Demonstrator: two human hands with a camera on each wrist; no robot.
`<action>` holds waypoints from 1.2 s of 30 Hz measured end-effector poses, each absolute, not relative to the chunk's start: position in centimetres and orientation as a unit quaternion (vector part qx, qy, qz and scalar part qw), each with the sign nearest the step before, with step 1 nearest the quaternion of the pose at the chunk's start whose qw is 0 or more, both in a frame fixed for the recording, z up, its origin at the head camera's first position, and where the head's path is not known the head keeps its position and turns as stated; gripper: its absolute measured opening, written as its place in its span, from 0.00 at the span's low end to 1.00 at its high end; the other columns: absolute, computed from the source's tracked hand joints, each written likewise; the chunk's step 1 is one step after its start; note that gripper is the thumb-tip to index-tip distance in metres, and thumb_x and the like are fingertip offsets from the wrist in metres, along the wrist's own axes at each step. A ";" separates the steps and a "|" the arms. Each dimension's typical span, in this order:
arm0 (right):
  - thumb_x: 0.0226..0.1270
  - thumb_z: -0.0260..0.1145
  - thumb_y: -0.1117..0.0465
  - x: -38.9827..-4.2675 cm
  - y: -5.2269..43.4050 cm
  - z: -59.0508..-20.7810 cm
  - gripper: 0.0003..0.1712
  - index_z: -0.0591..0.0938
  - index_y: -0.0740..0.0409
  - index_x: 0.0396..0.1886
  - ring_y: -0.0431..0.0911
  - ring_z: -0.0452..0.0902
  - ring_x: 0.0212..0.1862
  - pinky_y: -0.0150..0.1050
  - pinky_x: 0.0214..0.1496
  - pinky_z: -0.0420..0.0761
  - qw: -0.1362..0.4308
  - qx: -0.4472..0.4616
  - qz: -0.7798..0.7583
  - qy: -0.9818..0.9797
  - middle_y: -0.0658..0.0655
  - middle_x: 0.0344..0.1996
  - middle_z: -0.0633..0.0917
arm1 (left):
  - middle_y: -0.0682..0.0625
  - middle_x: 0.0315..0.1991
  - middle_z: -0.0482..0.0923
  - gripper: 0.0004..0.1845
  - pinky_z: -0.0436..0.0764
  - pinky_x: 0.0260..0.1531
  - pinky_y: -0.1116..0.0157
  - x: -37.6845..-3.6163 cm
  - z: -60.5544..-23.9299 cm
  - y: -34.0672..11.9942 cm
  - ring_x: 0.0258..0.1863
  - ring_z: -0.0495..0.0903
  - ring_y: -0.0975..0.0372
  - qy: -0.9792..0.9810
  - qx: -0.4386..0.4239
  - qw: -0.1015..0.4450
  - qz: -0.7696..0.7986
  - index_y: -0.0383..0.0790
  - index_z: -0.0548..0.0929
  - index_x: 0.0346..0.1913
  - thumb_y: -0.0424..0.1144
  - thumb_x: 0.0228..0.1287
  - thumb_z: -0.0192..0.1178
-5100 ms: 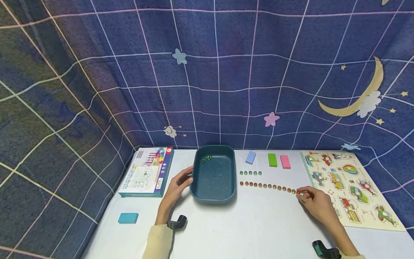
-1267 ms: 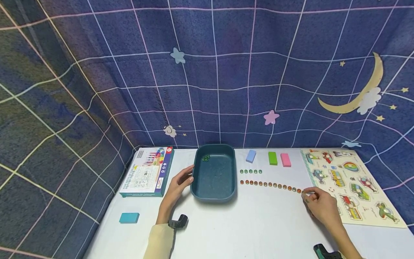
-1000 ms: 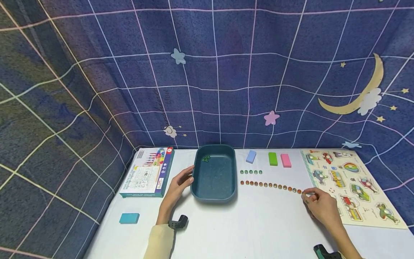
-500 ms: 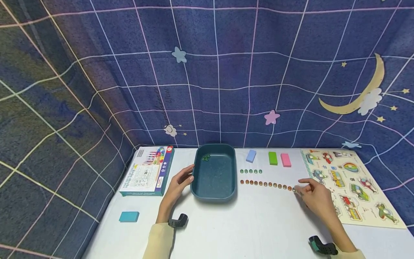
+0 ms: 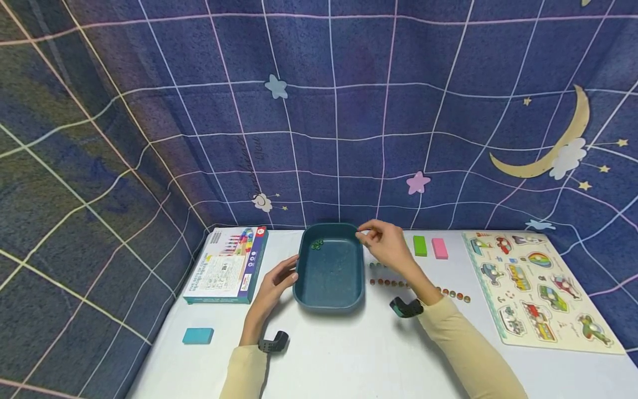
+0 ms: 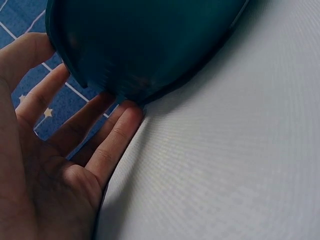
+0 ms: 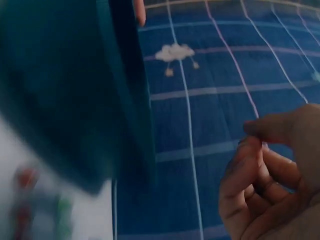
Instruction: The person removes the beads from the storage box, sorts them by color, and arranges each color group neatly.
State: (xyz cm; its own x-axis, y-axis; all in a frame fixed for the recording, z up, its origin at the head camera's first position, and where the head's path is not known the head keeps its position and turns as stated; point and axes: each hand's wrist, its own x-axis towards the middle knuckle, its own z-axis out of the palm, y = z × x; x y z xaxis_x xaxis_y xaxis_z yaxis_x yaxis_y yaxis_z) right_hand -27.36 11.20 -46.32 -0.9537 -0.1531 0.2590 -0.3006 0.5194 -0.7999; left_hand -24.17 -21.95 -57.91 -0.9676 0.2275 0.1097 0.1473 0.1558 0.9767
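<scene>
A dark teal tray (image 5: 329,298) stands on the white table, with a few green beads (image 5: 317,244) in its far left corner. My left hand (image 5: 285,274) rests with straight fingers (image 6: 112,142) against the tray's left wall (image 6: 150,45). My right hand (image 5: 366,237) hovers over the tray's far right corner, fingers curled together (image 7: 252,150); nothing shows between them. A row of orange-brown beads (image 5: 452,293) runs to the right of the tray, partly hidden by my right forearm. A shorter green row (image 5: 374,265) lies just behind it.
A green block (image 5: 420,245) and a pink block (image 5: 440,248) lie at the back. A picture puzzle board (image 5: 538,288) fills the right side. A printed box (image 5: 226,265) and a teal block (image 5: 197,336) are on the left. A blue curtain hangs behind.
My right hand left the right end of the orange-brown bead row and swung left to the tray's far right corner. The left hand stayed against the tray.
</scene>
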 end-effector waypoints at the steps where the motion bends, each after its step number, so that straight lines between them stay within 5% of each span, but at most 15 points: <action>1: 0.74 0.72 0.57 -28.1 10.1 -46.1 0.11 0.90 0.58 0.48 0.41 0.75 0.24 0.34 0.28 0.74 0.069 0.142 0.480 -0.863 0.60 0.26 0.86 | 0.37 0.75 0.74 0.27 0.82 0.60 0.72 -24.2 -57.9 -22.0 0.61 0.82 0.74 0.759 0.123 0.031 0.639 0.45 0.74 0.77 0.38 0.78 0.60; 8: 0.72 0.73 0.55 -32.6 4.7 -47.5 0.13 0.91 0.56 0.49 0.41 0.75 0.23 0.34 0.28 0.75 -0.021 0.193 0.471 -0.861 0.58 0.29 0.89 | 0.38 0.75 0.74 0.27 0.83 0.60 0.71 -24.1 -57.9 -22.0 0.66 0.82 0.64 0.759 0.116 0.037 0.639 0.45 0.74 0.77 0.39 0.78 0.61; 16: 0.67 0.72 0.66 -35.4 2.3 -51.1 0.10 0.92 0.58 0.47 0.38 0.74 0.21 0.30 0.24 0.72 -0.072 0.190 0.401 -0.893 0.53 0.24 0.88 | 0.38 0.75 0.74 0.27 0.83 0.60 0.70 -24.1 -57.8 -21.9 0.66 0.82 0.62 0.757 0.118 0.037 0.642 0.46 0.74 0.76 0.39 0.78 0.61; 27: 0.60 0.82 0.57 -35.5 1.2 -53.2 0.12 0.93 0.53 0.43 0.51 0.88 0.46 0.43 0.54 0.87 -0.069 0.175 0.319 -0.929 0.54 0.44 0.95 | 0.38 0.75 0.75 0.27 0.82 0.62 0.71 -24.1 -58.2 -21.7 0.66 0.82 0.64 0.758 0.129 0.031 0.639 0.46 0.74 0.76 0.39 0.79 0.60; 36: 0.64 0.80 0.58 -35.3 1.0 -52.0 0.10 0.93 0.57 0.43 0.41 0.82 0.29 0.35 0.38 0.82 -0.039 0.197 0.351 -0.914 0.54 0.28 0.92 | 0.37 0.75 0.74 0.27 0.82 0.61 0.71 -24.3 -58.0 -22.0 0.62 0.82 0.72 0.754 0.130 0.036 0.643 0.45 0.74 0.77 0.38 0.79 0.60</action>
